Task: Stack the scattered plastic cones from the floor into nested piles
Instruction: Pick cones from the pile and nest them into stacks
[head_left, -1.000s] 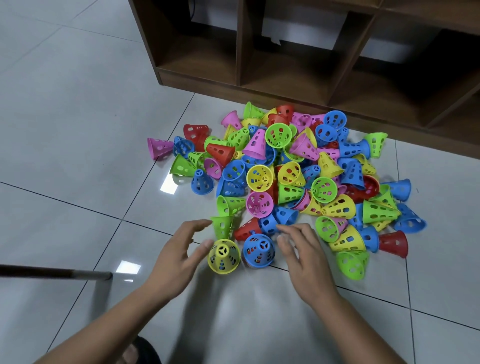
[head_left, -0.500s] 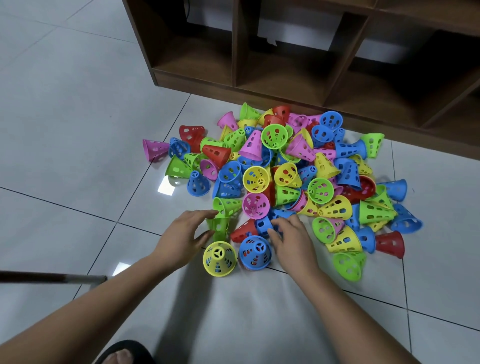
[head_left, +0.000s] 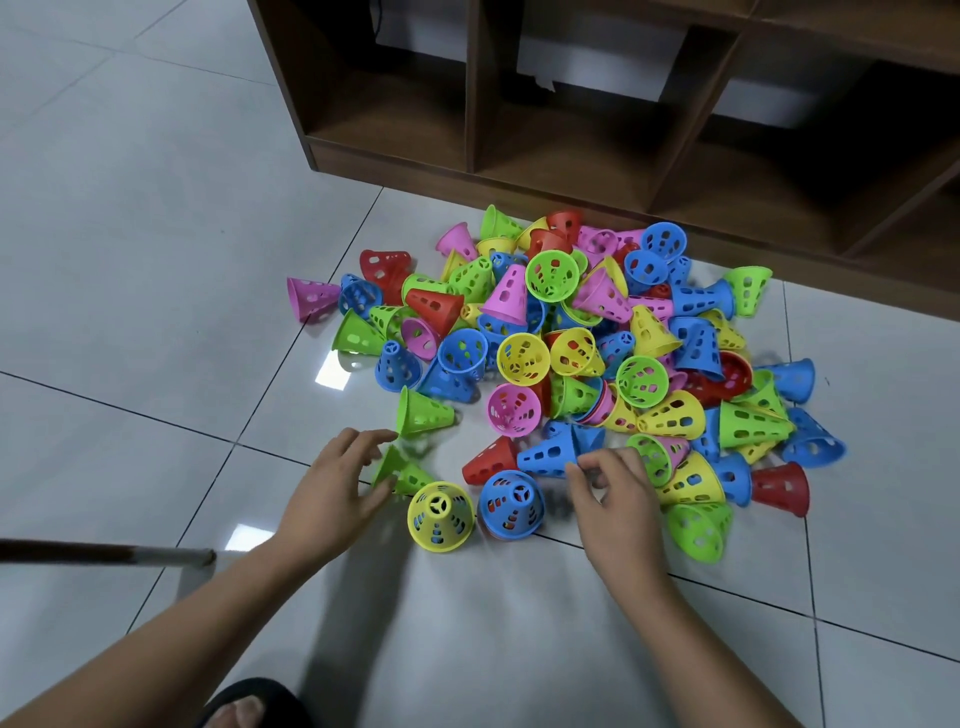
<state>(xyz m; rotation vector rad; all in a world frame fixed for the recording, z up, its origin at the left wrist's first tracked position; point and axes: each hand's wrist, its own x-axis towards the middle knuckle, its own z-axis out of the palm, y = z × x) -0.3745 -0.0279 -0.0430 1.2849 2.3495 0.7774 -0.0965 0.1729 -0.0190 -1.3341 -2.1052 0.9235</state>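
Plastic cones (head_left: 571, 353) lie heaped on the tiled floor (head_left: 156, 260) before a wooden shelf (head_left: 519, 156). At the heap's near edge, the left hand (head_left: 332, 493) closes thumb and fingers around a green cone (head_left: 408, 475). The right hand (head_left: 618, 504) touches a blue cone (head_left: 543, 457) with curled fingertips, though I cannot tell whether it grips.

Bare left forearm (head_left: 171, 629), bare right forearm (head_left: 696, 639), black sandal (head_left: 275, 693) over toes (head_left: 244, 709)

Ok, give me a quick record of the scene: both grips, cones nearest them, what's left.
left grip: holds tipped green cone
right grip: pinches wide end of lying blue cone
standing between grips: yellow cone, upright blue cone
pile: mostly loose cones, mixed colours, on floor tiles
behind pile: wooden shelf unit
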